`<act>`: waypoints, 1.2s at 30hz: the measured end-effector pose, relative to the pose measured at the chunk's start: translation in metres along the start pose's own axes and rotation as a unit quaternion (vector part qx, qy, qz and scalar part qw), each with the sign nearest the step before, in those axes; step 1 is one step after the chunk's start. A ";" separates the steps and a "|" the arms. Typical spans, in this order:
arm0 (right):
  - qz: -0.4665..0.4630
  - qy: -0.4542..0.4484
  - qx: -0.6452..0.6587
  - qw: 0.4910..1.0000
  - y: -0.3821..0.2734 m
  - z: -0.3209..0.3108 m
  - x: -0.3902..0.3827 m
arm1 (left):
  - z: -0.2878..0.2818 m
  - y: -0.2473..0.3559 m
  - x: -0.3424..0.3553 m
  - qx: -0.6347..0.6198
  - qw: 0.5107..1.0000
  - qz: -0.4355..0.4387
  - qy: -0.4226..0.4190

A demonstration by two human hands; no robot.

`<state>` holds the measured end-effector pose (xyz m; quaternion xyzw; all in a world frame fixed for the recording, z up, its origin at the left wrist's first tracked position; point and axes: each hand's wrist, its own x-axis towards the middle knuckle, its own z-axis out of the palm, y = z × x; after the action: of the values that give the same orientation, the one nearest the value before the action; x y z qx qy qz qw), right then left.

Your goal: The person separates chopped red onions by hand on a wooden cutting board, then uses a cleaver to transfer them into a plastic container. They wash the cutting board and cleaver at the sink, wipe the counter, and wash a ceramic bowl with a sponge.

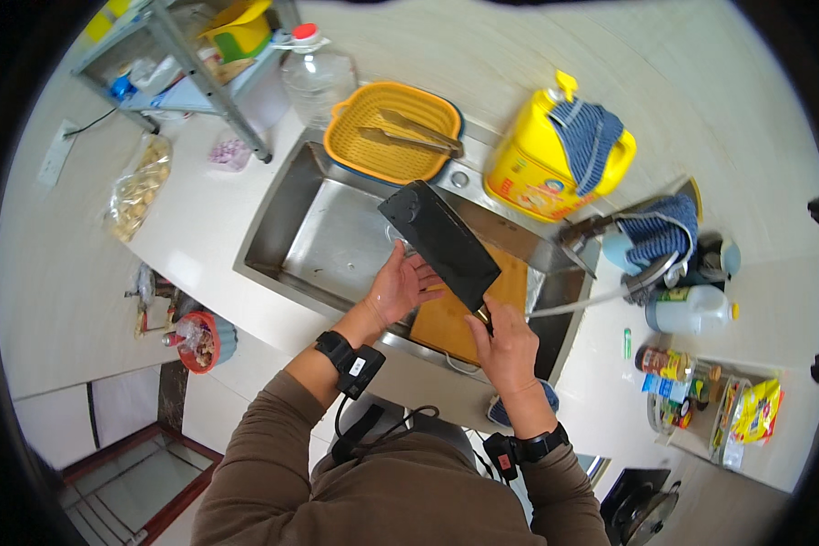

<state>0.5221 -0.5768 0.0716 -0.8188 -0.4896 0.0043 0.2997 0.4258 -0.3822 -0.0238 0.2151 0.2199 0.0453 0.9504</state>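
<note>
My right hand (508,344) is closed round the handle of a cleaver with a broad dark blade (439,241). The blade points up and to the left, above the sink (323,218). Just below and left of the blade, my left hand (400,284) is open, palm up with fingers spread; whether its fingertips touch the blade I cannot tell. A wooden cutting board (455,323) lies over the right part of the sink, beneath the cleaver. Behind the blade sits a yellow colander basket (350,123) with metal tongs (409,135) resting across it.
A large yellow jug (532,173) with a blue cloth stands behind the sink. The faucet (646,282) and its hose reach in from the right. Farther right are a pale bottle (687,310) and a rack of seasonings (701,400). A metal shelf (191,68) stands back left.
</note>
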 end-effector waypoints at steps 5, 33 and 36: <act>-0.061 0.014 -0.047 0.997 -0.023 0.008 0.034 | -0.008 0.039 -0.016 -0.031 0.995 0.088 -0.017; -0.168 0.074 -0.219 0.958 0.023 0.097 0.236 | -0.007 0.088 0.010 0.078 0.980 0.080 0.165; -0.096 0.068 -0.256 0.959 0.028 0.107 0.244 | -0.017 0.076 0.018 -0.012 0.982 0.087 0.167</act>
<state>0.6395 -0.3387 0.0398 -0.8158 -0.5287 -0.2060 0.1117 0.4354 -0.3032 -0.0122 0.2116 0.3555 0.1652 0.8953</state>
